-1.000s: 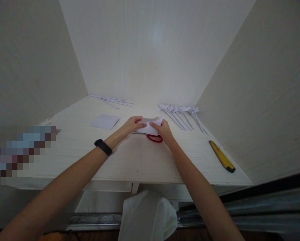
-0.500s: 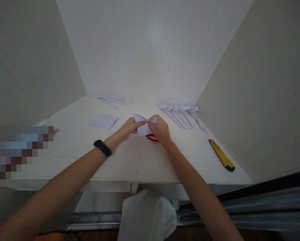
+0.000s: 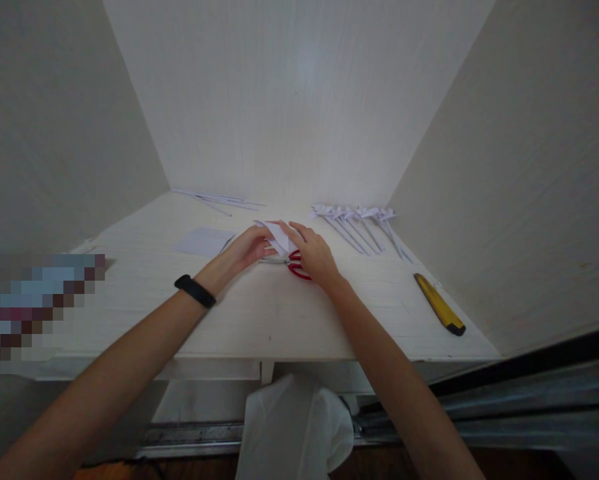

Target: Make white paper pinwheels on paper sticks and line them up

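One folded paper piece (image 3: pixel 278 237), fingers of left hand (image 3: pixel 248 245) and right hand (image 3: pixel 313 254) pinching it, one red scissors (image 3: pixel 295 267) beneath

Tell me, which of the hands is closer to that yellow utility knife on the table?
The right hand. It sits mid-table on the folded paper, with the yellow utility knife off to its right; the left hand lies further left, beyond the paper.

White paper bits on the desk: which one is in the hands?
The folded paper at centre, pinched between left hand and right hand; the flat sheet lies untouched to its left.
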Motion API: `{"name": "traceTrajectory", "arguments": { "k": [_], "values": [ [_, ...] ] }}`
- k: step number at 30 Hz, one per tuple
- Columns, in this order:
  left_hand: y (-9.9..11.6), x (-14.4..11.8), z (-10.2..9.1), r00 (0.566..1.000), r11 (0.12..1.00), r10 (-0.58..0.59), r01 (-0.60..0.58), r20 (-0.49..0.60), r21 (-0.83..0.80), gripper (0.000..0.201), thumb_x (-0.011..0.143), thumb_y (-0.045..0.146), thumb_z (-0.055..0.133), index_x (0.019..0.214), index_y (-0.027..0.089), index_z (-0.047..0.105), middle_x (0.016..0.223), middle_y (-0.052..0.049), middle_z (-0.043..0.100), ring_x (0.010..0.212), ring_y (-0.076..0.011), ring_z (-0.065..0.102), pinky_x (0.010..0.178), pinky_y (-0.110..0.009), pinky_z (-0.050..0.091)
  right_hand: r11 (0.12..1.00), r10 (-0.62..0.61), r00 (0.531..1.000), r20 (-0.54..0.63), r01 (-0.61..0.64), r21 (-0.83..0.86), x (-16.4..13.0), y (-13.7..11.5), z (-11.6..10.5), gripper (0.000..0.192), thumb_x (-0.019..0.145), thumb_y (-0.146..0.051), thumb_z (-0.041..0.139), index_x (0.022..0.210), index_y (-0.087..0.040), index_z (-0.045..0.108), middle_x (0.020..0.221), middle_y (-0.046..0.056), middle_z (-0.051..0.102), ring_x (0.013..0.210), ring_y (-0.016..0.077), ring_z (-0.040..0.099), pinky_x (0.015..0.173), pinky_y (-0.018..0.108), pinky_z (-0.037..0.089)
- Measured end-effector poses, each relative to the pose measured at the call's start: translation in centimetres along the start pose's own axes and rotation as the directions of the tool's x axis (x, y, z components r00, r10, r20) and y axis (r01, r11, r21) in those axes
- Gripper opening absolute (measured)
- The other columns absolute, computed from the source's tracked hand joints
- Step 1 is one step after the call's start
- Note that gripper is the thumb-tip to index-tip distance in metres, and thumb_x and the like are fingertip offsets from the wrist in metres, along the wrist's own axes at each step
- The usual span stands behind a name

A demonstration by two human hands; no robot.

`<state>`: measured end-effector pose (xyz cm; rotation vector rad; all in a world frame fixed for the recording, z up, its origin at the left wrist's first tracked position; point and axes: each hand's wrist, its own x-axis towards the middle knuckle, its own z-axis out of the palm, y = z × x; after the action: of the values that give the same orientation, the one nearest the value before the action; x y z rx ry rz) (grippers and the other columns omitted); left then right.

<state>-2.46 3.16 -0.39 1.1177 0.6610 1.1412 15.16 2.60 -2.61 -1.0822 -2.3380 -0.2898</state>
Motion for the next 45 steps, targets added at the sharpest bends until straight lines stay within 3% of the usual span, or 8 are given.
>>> {"name": "traceTrajectory", "arguments": {
  "k": [6,11,13,15,18,25,32,45],
  "values": [
    [-0.2,-0.2,-0.1,1.000,0.995,0.020,-0.019,-0.013,0.100,0.022,0.066,0.018,0.070,0.087,0.014,0.065,0.090,-0.007,0.071,0.077,-0.0155,0.064,0.074,-0.028,0.051,1.000,0.004,1.000,0.011,-0.004,0.010,0.0,-0.2,0.0,0.077,0.078,0.005,0.040,0.147,-0.025,0.028,0.147,0.013,0.040,0.126,0.0261,0.043,0.097,0.043,0.041],
    [-0.6,0.1,-0.9,0.992,0.959,0.057,-0.022,-0.116,0.283,0.030,0.067,0.026,0.074,0.092,0.013,0.066,0.092,-0.007,0.071,0.079,-0.0164,0.064,0.074,-0.028,0.049,0.971,0.042,0.997,-0.058,-0.027,0.236,0.0,0.6,0.1,0.075,0.071,0.009,0.036,0.142,-0.017,0.037,0.143,0.012,0.047,0.131,0.0201,0.040,0.108,0.040,0.032],
    [-0.6,0.2,-1.2,0.992,0.941,0.055,-0.013,-0.116,0.337,0.034,0.067,0.030,0.074,0.095,0.013,0.066,0.095,-0.008,0.071,0.080,-0.0172,0.064,0.072,-0.029,0.049,0.890,0.191,0.978,-0.089,-0.134,0.436,0.0,1.0,0.0,0.063,0.077,0.004,0.036,0.136,-0.013,0.045,0.131,0.013,0.058,0.122,0.0200,0.049,0.105,0.040,0.036],
    [-0.6,0.3,-1.3,0.996,0.920,0.035,0.001,-0.085,0.391,0.034,0.068,0.033,0.073,0.095,0.014,0.067,0.095,-0.008,0.071,0.079,-0.0172,0.064,0.071,-0.029,0.048,0.720,0.322,0.947,-0.022,-0.230,0.655,0.1,1.2,0.1,0.042,0.085,-0.010,0.041,0.124,-0.013,0.055,0.113,0.012,0.067,0.108,0.0210,0.059,0.098,0.039,0.042],
    [-0.5,0.1,-1.0,1.000,0.876,-0.003,0.017,-0.030,0.483,0.031,0.068,0.036,0.071,0.090,0.013,0.068,0.086,-0.006,0.071,0.073,-0.0161,0.063,0.067,-0.027,0.047,0.512,0.339,0.932,0.128,-0.297,0.806,0.4,1.0,0.7,0.029,0.083,-0.034,0.056,0.104,-0.015,0.062,0.094,0.009,0.070,0.087,0.0209,0.065,0.081,0.037,0.051],
    [-0.5,-0.2,-0.6,0.997,0.863,-0.026,-0.014,0.072,0.505,0.034,0.068,0.040,0.073,0.092,0.015,0.068,0.087,-0.005,0.070,0.072,-0.0144,0.062,0.067,-0.026,0.045,0.377,0.307,0.928,0.211,-0.323,0.868,0.4,1.0,1.9,0.029,0.068,-0.033,0.070,0.091,-0.019,0.060,0.091,0.005,0.069,0.082,0.0183,0.066,0.075,0.033,0.052],
    [-0.6,0.4,-1.1,0.997,0.921,-0.075,0.078,-0.022,0.382,0.025,0.063,0.031,0.076,0.081,0.015,0.068,0.080,-0.002,0.069,0.070,-0.0119,0.062,0.069,-0.025,0.047,0.340,0.344,0.914,0.216,-0.336,0.878,0.4,1.6,2.2,0.025,0.068,-0.032,0.069,0.088,-0.020,0.060,0.086,0.003,0.069,0.076,0.0178,0.065,0.070,0.032,0.051],
    [-1.4,0.7,-2.3,0.994,0.878,-0.109,0.099,-0.006,0.469,0.017,0.060,0.024,0.078,0.070,0.015,0.067,0.066,0.001,0.066,0.061,-0.0091,0.059,0.062,-0.021,0.046,0.412,0.397,0.905,0.154,-0.326,0.851,0.3,1.8,2.2,0.020,0.070,-0.032,0.067,0.084,-0.019,0.061,0.080,0.002,0.066,0.073,0.0175,0.062,0.069,0.031,0.049]
  ]
}}
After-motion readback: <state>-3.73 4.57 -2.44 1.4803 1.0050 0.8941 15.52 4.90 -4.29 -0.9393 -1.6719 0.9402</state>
